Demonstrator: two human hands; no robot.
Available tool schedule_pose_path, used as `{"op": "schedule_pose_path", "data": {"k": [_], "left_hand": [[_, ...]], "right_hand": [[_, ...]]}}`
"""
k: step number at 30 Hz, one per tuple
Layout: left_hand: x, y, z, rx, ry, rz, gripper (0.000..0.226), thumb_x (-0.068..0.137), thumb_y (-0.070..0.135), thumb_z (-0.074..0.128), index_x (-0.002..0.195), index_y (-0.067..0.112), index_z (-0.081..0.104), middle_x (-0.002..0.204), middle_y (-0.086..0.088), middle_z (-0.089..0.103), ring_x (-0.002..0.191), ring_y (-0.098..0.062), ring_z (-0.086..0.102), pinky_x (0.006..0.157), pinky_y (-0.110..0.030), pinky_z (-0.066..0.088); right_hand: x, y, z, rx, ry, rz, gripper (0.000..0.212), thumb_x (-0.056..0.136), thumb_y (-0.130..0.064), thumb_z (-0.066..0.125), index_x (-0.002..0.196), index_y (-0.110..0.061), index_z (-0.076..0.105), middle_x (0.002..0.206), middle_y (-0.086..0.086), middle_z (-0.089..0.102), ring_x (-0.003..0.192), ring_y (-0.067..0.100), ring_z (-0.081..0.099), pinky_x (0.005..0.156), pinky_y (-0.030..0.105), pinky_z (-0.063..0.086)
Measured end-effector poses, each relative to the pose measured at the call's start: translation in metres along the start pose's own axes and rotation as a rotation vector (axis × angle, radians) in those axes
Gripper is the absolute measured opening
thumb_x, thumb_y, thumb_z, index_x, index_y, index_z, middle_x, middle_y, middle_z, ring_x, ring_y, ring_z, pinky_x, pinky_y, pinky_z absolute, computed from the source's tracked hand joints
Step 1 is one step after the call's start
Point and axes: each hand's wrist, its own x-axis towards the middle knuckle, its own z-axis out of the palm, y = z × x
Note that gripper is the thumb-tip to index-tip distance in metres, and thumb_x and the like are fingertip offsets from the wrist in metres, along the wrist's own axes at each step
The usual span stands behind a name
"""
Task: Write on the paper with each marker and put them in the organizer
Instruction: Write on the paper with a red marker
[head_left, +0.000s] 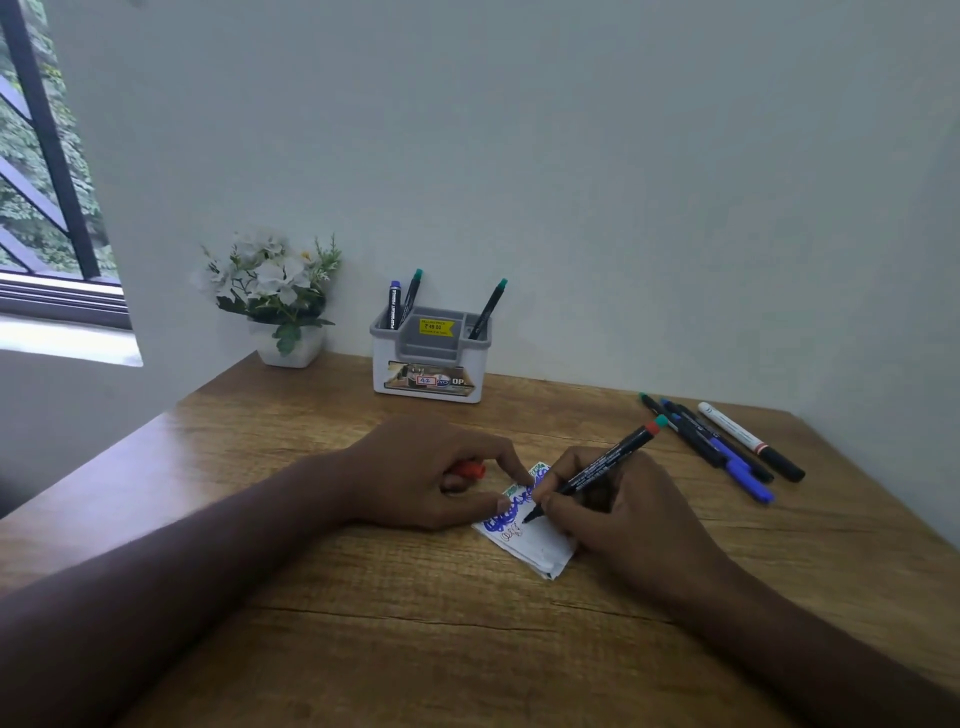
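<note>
**Mid-scribble, cap waiting**

Writing step under way: right hand (597, 499) gripping the marker (592, 475), tip down on the paper (535, 545) mid-table (363, 623). Left hand (431, 473) pinning the paper, red cap (470, 470) tucked in its fingers. Next, probably: recapping, then reaching to the organizer (428, 364) by the wall.

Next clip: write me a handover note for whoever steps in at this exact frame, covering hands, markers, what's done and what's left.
Right hand grips the black marker with red-and-green end, tip on the small white paper.
Left hand pins the paper and holds the red cap.
Done: three markers stand in the white-and-grey plastic organizer; blue and green scribbles are on the paper.
Left: finish this marker, cap it, store it; then the loose markers on the wooden table, including a white-barrelled marker and a blue-capped marker.
</note>
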Motion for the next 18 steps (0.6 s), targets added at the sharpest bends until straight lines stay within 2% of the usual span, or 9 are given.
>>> {"op": "schedule_pose_path", "data": {"k": [6, 9, 15, 18], "left_hand": [[0.0002, 0.0003, 0.0006, 0.012, -0.005, -0.007, 0.037, 0.098, 0.063, 0.055, 0.133, 0.053, 0.056, 0.062, 0.009, 0.053, 0.069, -0.010, 0.056, 0.056, -0.024, 0.034], [0.0008, -0.0005, 0.0010, 0.018, 0.005, -0.007, 0.037, 0.097, 0.065, 0.054, 0.132, 0.054, 0.055, 0.062, 0.009, 0.054, 0.068, -0.009, 0.056, 0.056, -0.023, 0.033], [0.0002, 0.0010, -0.0004, 0.009, -0.006, -0.010, 0.036, 0.099, 0.063, 0.053, 0.133, 0.052, 0.056, 0.061, 0.010, 0.051, 0.068, -0.008, 0.055, 0.055, -0.024, 0.032], [-0.0006, 0.0001, -0.0005, 0.000, -0.007, -0.005, 0.038, 0.099, 0.064, 0.053, 0.134, 0.051, 0.056, 0.062, 0.009, 0.053, 0.069, -0.010, 0.057, 0.057, -0.025, 0.034]], "right_hand": [[0.0001, -0.0015, -0.0008, 0.013, 0.005, 0.023, 0.008, 0.090, -0.025, 0.075, 0.083, -0.026, 0.077, 0.084, -0.007, 0.078, 0.084, 0.011, 0.072, 0.067, 0.034, 0.060], [0.0000, -0.0018, -0.0015, 0.000, -0.017, 0.000, 0.009, 0.091, -0.023, 0.075, 0.084, -0.027, 0.078, 0.087, -0.010, 0.079, 0.085, 0.009, 0.074, 0.071, 0.033, 0.062], [0.0018, -0.0008, -0.0019, 0.019, -0.013, 0.030, 0.010, 0.091, -0.021, 0.075, 0.082, -0.026, 0.078, 0.082, -0.015, 0.078, 0.074, 0.003, 0.072, 0.061, 0.017, 0.058], [0.0020, -0.0009, -0.0016, 0.045, -0.007, 0.045, 0.011, 0.090, -0.021, 0.076, 0.081, -0.026, 0.077, 0.082, -0.010, 0.079, 0.071, 0.002, 0.071, 0.060, 0.017, 0.057]]}}
